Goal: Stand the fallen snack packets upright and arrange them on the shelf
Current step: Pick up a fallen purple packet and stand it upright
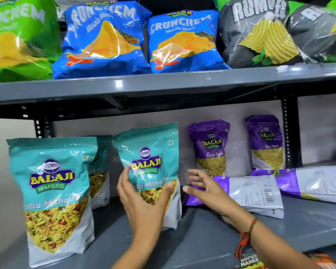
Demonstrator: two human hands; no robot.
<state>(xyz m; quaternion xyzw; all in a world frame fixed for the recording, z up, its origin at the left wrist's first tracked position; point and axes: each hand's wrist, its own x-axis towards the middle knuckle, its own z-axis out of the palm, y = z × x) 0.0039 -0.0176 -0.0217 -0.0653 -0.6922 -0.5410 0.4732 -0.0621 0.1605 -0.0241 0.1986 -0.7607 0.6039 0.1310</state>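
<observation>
On the lower grey shelf (202, 237) my left hand (142, 202) grips a teal Khatta Mitha Mix packet (151, 158), holding it upright near the middle. My right hand (204, 188) hovers open just right of it, fingers spread, over the end of a purple Aloo Sev packet (252, 193) lying flat. A second purple packet (314, 183) lies flat further right. Two purple Aloo Sev packets (211, 146) (266, 142) stand upright at the back. Another teal packet (52, 195) stands at the front left, with a third teal packet (99, 171) behind it.
The upper shelf (163, 84) carries green (17, 35), blue Crunchem (103, 39) (184, 41) and grey Rumbles (260, 32) chip bags. A black slotted upright (291, 131) stands at the back right. An orange packet (322, 263) shows at the bottom right corner.
</observation>
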